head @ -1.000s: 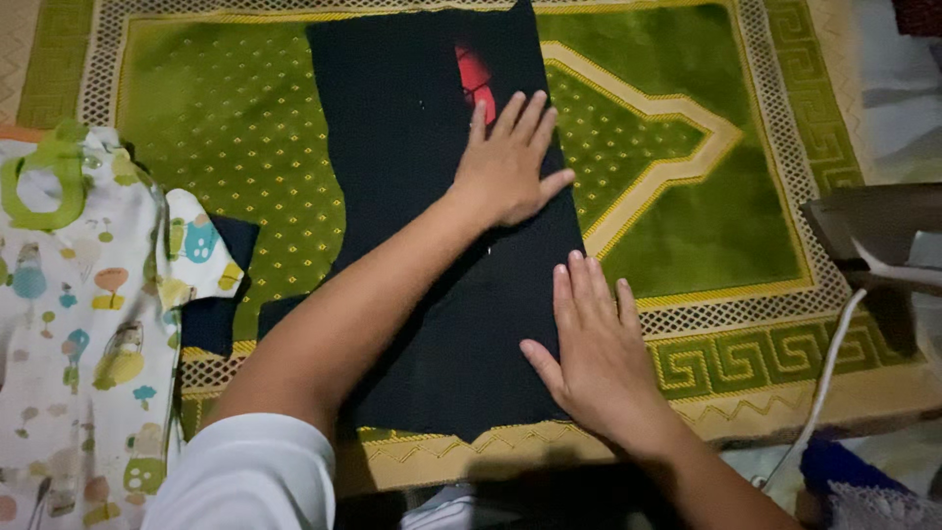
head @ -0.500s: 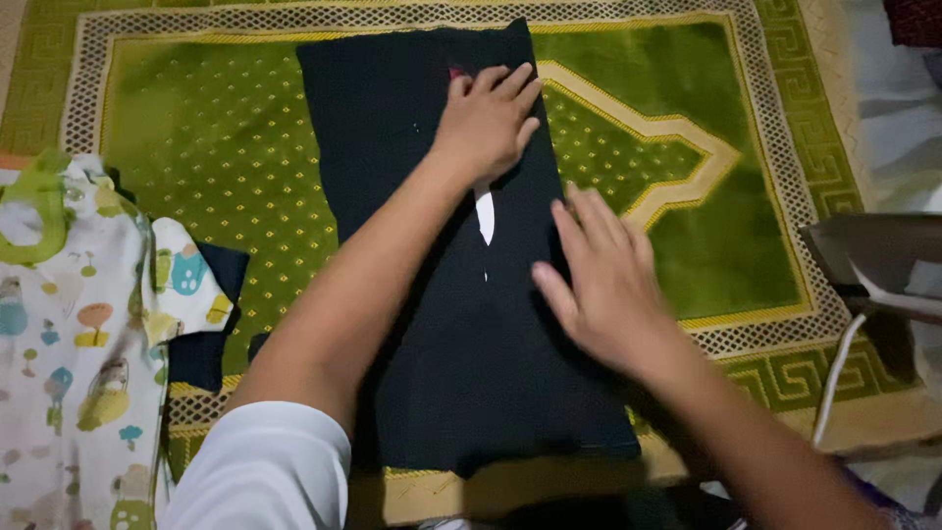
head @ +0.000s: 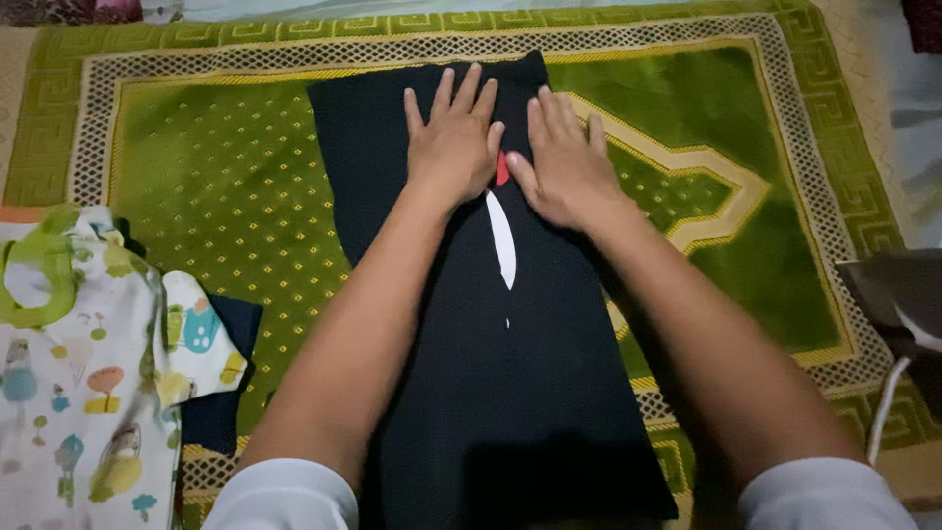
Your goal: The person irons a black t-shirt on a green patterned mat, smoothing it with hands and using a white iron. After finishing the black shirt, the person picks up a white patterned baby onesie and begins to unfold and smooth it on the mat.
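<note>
Now both hands (head: 505,152) flat on black garment (head: 510,393), white strip (head: 501,236) between.

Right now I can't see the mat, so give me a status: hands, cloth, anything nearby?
Left hand and right hand flat, side by side on black garment. Garment spread on green mat. Printed baby clothes lie left, apart from both hands.
</note>
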